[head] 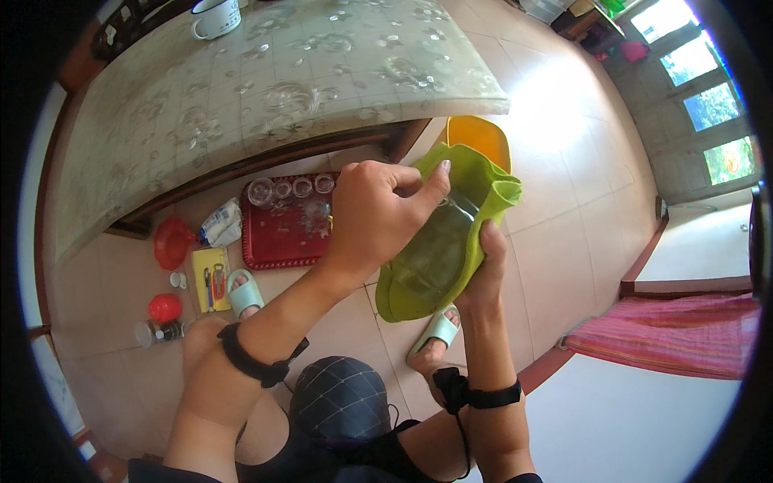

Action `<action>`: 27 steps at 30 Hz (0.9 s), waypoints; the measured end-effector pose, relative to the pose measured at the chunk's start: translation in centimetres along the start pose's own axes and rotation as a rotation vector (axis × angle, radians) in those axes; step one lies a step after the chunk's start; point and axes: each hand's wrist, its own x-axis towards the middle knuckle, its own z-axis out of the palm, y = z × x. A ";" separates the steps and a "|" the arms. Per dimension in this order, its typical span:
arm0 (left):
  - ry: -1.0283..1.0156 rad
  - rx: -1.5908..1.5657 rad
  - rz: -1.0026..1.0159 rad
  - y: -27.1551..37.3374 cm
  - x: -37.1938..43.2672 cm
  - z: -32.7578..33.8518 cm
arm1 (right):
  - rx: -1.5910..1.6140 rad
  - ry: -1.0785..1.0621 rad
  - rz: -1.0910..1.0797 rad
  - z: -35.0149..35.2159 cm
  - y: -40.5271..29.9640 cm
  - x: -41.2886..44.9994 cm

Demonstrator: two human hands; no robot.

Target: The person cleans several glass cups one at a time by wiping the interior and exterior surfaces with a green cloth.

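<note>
A green fabric bag (423, 253) with a clear, glossy inside surface hangs at the middle right, its mouth facing up. My right hand (492, 262) grips its right side, thumb over the edge. At the upper left of the mouth is my left hand (386, 211), fingers curled and the thumb against the inner side; whether it pinches the fabric cannot be told. Behind the bag stands a yellow plastic bin (480, 139). To the left, a red tray (284, 232) on the floor holds several clear glass cups (302, 186), partly hidden by my left hand.
A table with a patterned cover (290, 90) bears an enamel mug (216, 19). On the floor at left lie a red plastic bowl (171, 243), a white packet (221, 223), a yellow pad (209, 281) with pens, a small white cup (178, 279), a red object (165, 308) and jars (158, 332).
</note>
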 end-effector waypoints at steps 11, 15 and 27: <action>-0.134 -0.020 0.002 -0.3 0.5 -0.3 | -0.086 -0.130 -0.126 -1.5 -0.4 -0.2; -0.108 -0.213 -0.137 -1.2 0.4 0.2 | -0.072 0.015 0.010 0.3 -0.4 -0.4; 0.136 0.090 0.066 -0.3 -0.7 1.4 | -0.179 0.244 -0.175 1.8 -0.9 0.4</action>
